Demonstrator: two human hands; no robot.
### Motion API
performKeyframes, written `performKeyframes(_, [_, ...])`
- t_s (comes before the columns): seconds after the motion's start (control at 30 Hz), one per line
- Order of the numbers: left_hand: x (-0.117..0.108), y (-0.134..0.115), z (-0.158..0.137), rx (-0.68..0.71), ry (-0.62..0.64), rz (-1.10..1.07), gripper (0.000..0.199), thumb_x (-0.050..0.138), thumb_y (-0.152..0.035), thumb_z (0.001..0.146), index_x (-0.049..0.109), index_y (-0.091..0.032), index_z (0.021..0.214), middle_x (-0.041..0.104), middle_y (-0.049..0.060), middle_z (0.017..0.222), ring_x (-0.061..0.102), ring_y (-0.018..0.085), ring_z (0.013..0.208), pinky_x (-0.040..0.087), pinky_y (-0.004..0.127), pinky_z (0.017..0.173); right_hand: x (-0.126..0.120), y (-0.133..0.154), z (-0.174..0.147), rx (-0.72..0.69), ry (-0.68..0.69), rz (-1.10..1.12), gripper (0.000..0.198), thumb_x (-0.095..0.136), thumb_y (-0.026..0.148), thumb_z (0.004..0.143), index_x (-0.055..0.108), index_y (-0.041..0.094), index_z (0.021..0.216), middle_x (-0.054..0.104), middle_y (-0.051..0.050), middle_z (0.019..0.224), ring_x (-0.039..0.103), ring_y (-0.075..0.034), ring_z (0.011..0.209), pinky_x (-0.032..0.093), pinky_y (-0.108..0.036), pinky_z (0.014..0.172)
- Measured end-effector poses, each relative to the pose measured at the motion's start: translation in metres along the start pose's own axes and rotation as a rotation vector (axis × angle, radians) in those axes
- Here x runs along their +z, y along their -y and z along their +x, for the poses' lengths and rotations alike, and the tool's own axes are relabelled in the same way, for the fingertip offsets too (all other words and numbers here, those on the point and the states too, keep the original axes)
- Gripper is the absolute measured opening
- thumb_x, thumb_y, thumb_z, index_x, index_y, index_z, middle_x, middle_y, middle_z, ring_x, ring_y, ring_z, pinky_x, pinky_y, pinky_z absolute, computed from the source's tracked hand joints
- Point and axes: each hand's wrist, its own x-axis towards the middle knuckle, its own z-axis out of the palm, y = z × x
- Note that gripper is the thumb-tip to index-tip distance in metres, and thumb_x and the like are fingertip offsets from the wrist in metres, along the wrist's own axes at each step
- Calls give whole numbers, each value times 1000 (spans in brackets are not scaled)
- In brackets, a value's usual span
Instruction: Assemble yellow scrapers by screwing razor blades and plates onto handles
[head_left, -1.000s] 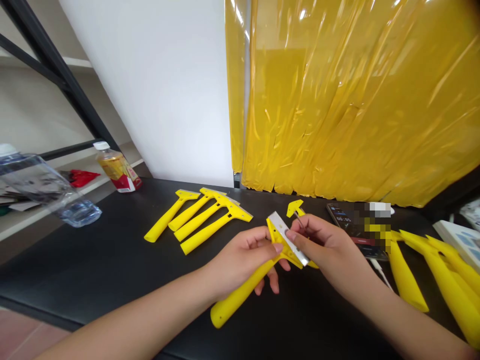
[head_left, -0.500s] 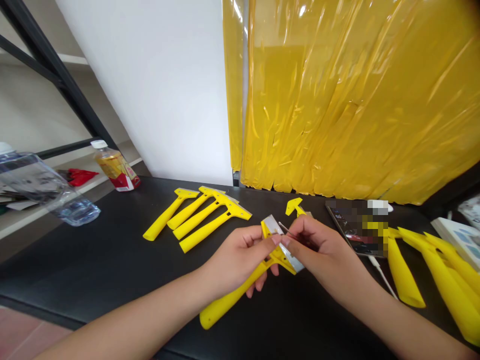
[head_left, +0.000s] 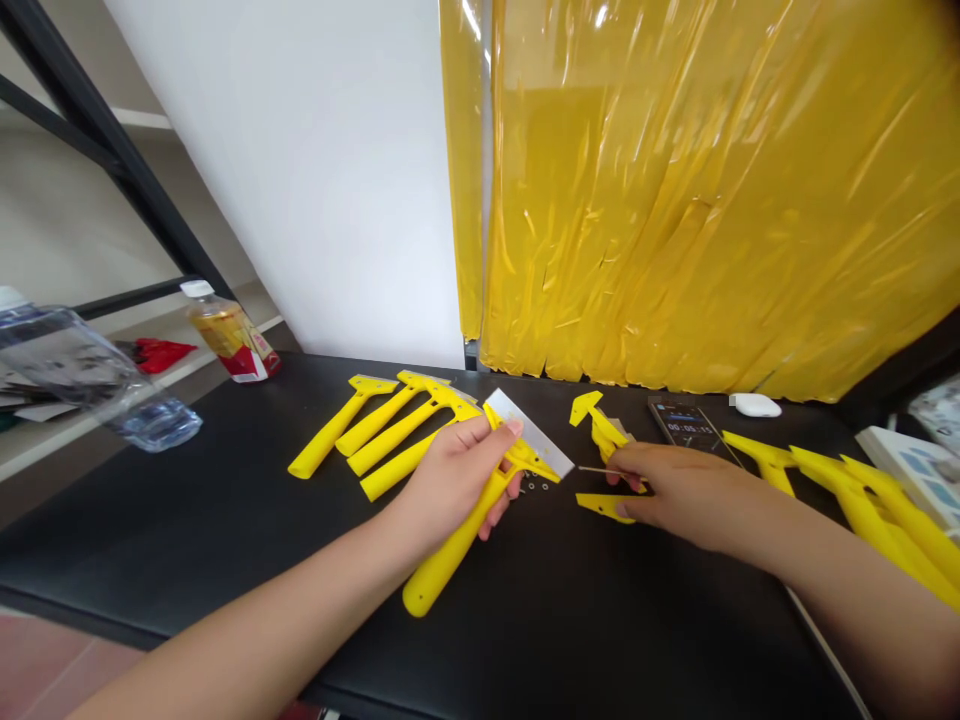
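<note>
My left hand is closed round a yellow scraper, thumb pressed on the wide metal blade laid across its head. The handle slants down toward me. To the right, my right hand is lowered to the table with its fingers curled. A thin metal rod juts out from under them toward the blade. Its thumb touches a small yellow cover plate, while the fingertips reach several loose yellow pieces. The fingertips are partly hidden. Small metal nuts or washers lie beside the held scraper.
Several yellow scrapers lie in a row at left on the black table. More yellow handles lie at right, near a phone and white earbud case. A drink bottle and water bottle stand left.
My right hand has left the scraper's blade and moved right and down to the loose yellow pieces. My left hand still holds the scraper, raised slightly and shifted left.
</note>
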Motion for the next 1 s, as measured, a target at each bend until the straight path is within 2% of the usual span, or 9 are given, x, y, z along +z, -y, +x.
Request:
performKeyframes(0.13, [-1,0,3,22,-11,21,41,60,-53,100,56,-19,77,63,-2,60,50,10,34,40,19,30,5,0,0,1,72,-31,7,67,29,84,71,29,89,73,-3,100,69,-26,93,43,-34,74])
performKeyframes(0.27, [-2,-1,4,15,-41,29,41,59,-51,100,54,-20,74,61,-2,57,47,10,33,39,20,31,6,4,-7,-9,98,-6,14,71,33,82,70,30,96,73,-2,102,69,-26,92,39,-32,68])
performKeyframes(0.4, [-3,-3,4,-5,-72,44,42,60,-50,100,53,-20,71,59,-2,52,47,10,32,38,20,31,8,6,-9,-24,111,51,13,74,29,77,65,27,86,71,-1,91,66,-24,81,37,-31,64])
performKeyframes(0.5, [-6,-2,5,-6,-69,42,42,61,-51,99,53,-20,72,60,-2,52,47,10,32,38,20,31,5,6,-5,-37,126,128,6,69,31,84,64,27,84,68,0,83,61,-21,73,34,-31,60])
performKeyframes(0.57, [-6,0,6,3,-57,37,41,61,-52,99,55,-20,74,60,-2,54,48,10,33,39,20,31,0,8,-3,-68,124,193,10,62,36,93,66,28,87,66,0,83,59,-20,75,38,-31,62])
performKeyframes(0.63, [-5,2,6,3,-41,33,39,61,-52,99,56,-19,77,61,-2,56,49,10,34,39,20,30,-6,11,-3,-111,131,307,18,59,44,98,67,29,93,64,0,84,56,-18,77,42,-30,67])
performKeyframes(0.77, [0,6,4,-38,0,17,39,62,-53,98,56,-19,80,62,-2,58,50,11,34,40,20,29,-14,23,-12,-167,128,793,25,71,52,94,72,31,107,66,0,96,58,-18,88,46,-30,77])
performKeyframes(0.87, [4,9,1,-33,38,7,40,62,-55,98,57,-19,81,62,-2,60,50,10,34,40,19,29,-9,37,-17,-175,44,978,25,75,51,92,74,30,105,67,1,98,57,-17,90,45,-29,81])
performKeyframes(1.0, [9,12,-4,-40,96,5,41,60,-57,98,58,-19,84,63,-2,62,51,9,36,41,17,30,8,53,-13,-180,-176,1093,24,76,50,92,71,27,95,64,2,90,55,-15,85,43,-29,78])
